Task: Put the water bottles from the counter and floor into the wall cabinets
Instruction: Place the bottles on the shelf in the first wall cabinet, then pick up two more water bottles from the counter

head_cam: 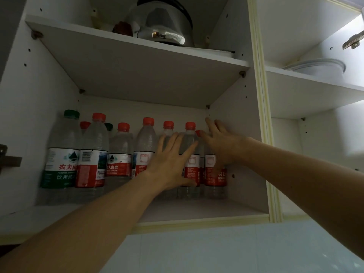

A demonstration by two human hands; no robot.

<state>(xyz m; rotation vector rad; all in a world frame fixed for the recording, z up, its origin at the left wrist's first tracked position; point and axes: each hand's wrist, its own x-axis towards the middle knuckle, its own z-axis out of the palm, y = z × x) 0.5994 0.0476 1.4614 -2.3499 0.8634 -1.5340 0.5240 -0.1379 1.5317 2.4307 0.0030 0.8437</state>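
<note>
White cabinet shelf holds upright bottles; our left hand and right hand, grips open with flat fingers, should nudge the right-end bottles back gently.

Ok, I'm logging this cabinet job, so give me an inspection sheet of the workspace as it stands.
Surface: lower shelf, bare strip at front.
Job's things: water bottles upright in rows, mostly red caps, green-capped bottle at left.
Clutter: metal kettle on upper shelf; white pot in right cabinet.
Grippers: left hand and right hand open, fingers spread against the right-end bottles.
Cables: nothing seen.
Surroundings: pale wall tiles below.
</note>
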